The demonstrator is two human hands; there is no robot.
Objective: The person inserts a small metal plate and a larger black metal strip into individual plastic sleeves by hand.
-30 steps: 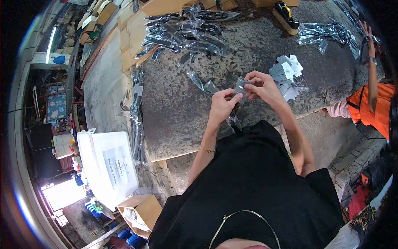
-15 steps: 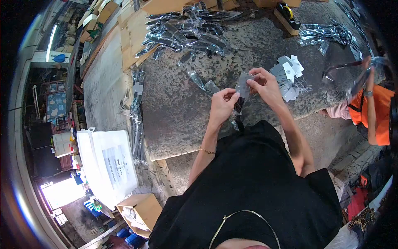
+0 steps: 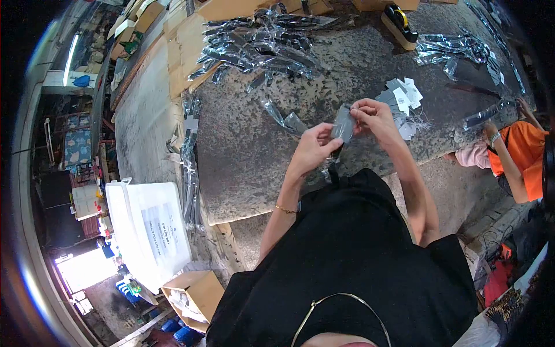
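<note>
My left hand point(image 3: 313, 149) pinches the lower left edge of a grey hang tag point(image 3: 344, 125) between thumb and fingers. At the tag's upper right edge, the fingertips of my right hand point(image 3: 374, 120) are closed; whether they grip the card or its string is too small to tell. A dark belt in clear plastic point(image 3: 328, 173) hangs below the tag, towards my black shirt. Just beyond my left hand lies another plastic sleeve point(image 3: 278, 117). To the right of my right hand is a loose pile of grey and white tags point(image 3: 403, 98) with thin strings.
Plastic-wrapped belts point(image 3: 254, 46) are heaped at the far side of the worn table point(image 3: 237, 191). More wrapped belts point(image 3: 462, 49) and a tape dispenser point(image 3: 400, 26) lie at far right. A co-worker in orange point(image 3: 523, 156) handles a wrapped belt. A white bin point(image 3: 147, 231) stands left.
The grey tag has turned more upright between my hands, and my right hand has shifted slightly right and down. The co-worker's hands and wrapped belt have lowered towards the table.
</note>
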